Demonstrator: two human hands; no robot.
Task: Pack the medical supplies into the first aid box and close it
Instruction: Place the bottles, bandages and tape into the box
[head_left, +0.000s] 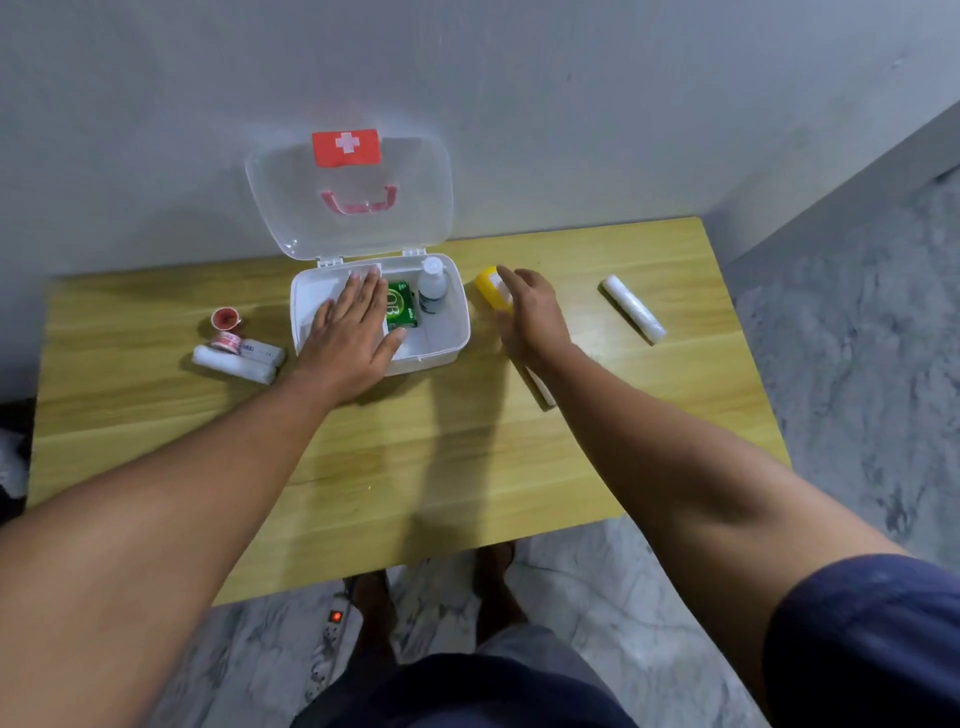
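The white first aid box stands open at the back of the wooden table, its clear lid leaning up against the wall. Inside lie a green packet and a small clear bottle. My left hand rests flat, fingers spread, over the box's left half. My right hand hovers over a yellow container just right of the box, fingers apart, not closed on it. Tape rolls and white bandage rolls lie left of the box. Another bandage roll lies far right.
A flat white item is partly hidden under my right forearm. The table backs onto a grey wall. On the marble floor below its near edge lies a power strip, with my feet beside it.
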